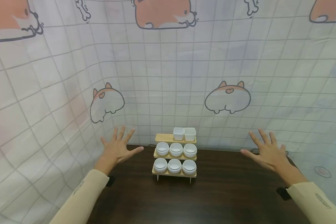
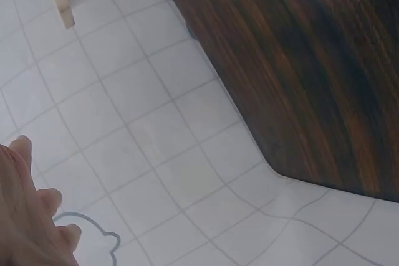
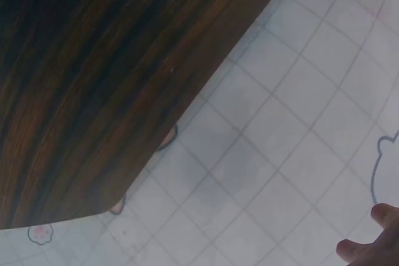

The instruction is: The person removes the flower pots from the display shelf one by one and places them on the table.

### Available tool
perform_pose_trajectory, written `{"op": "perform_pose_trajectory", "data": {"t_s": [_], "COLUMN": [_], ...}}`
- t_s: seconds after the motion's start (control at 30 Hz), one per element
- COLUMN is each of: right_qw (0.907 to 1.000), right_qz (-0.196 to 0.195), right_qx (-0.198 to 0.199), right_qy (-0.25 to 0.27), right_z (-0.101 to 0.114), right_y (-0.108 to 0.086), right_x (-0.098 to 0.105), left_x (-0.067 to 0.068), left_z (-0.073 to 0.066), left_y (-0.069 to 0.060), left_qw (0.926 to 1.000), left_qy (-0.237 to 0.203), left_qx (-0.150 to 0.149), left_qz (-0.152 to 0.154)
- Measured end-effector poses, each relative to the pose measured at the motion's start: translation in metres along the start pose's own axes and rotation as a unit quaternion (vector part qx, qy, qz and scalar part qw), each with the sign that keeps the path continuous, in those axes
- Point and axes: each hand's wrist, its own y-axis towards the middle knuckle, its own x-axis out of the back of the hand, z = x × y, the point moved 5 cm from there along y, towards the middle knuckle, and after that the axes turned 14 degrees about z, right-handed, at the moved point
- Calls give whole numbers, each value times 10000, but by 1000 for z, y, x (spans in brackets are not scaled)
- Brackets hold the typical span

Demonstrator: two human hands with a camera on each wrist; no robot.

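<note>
Left hand (image 2: 28, 219) partly outside its wrist view

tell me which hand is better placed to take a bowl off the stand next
Probably the left hand: in the head view it is nearer the tiered stand than the right hand. Both are empty and spread open.

So the tiered stand (image 1: 174, 175) sits on the table (image 1: 221, 186) toward its back edge, cloth (image 1: 162, 77) hanging behind it and running along the left side too. Front step's got three bowls (image 1: 175, 165) side by side, and the middle step (image 1: 169, 156) has three more lined up behind those. Top step (image 1: 164, 137), at the back: two cups (image 1: 178, 133) at the right end. The person's left hand (image 1: 116, 151) is off to the stand's left, right hand (image 1: 270, 154) further out on its right.
</note>
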Motion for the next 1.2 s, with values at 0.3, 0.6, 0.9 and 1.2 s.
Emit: {"op": "perform_pose_trajectory", "data": {"t_s": [0.3, 0.6, 0.9, 1.2], "right_qw": [9997, 9996, 9953, 9894], "right_qz": [-144, 93, -25, -173], "right_qx": [209, 275, 640, 934], "right_qy": [-53, 71, 730, 1102], "right_z": [15, 33, 58, 78], "right_y": [-5, -9, -10, -6], "right_x": [-8, -18, -19, -19], "left_x": [-7, -22, -40, -57], "left_z": [-3, -13, -26, -39], "left_y": [-11, -16, -13, -11], "left_qw": [9999, 9997, 9939, 9717], "left_qy": [46, -202, -996, -2118], "left_qx": [56, 12, -213, -610], "left_qz": [-70, -141, -413, -848]}}
